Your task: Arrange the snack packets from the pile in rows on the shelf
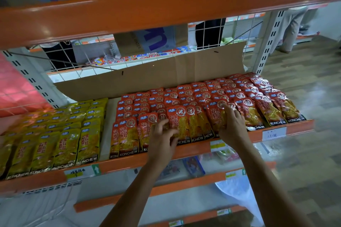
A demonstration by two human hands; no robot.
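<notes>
Red snack packets (199,101) lie in overlapping rows across the middle and right of the shelf (287,131). Yellow snack packets (60,134) fill the left part in rows. My left hand (162,134) rests on a front-row red packet (145,131), fingers curled on its edge. My right hand (230,123) lies flat with spread fingers on another front-row red packet (215,118), fingertips near its round logo. Between my hands, one red packet (180,121) sits slightly raised over its neighbours.
A brown cardboard sheet (147,77) stands along the shelf's back. An orange beam (166,7) of the upper shelf hangs close overhead. Price labels (274,133) sit on the front lip. Lower shelves (184,169) hold other goods. A person's legs (210,33) show behind the wire mesh.
</notes>
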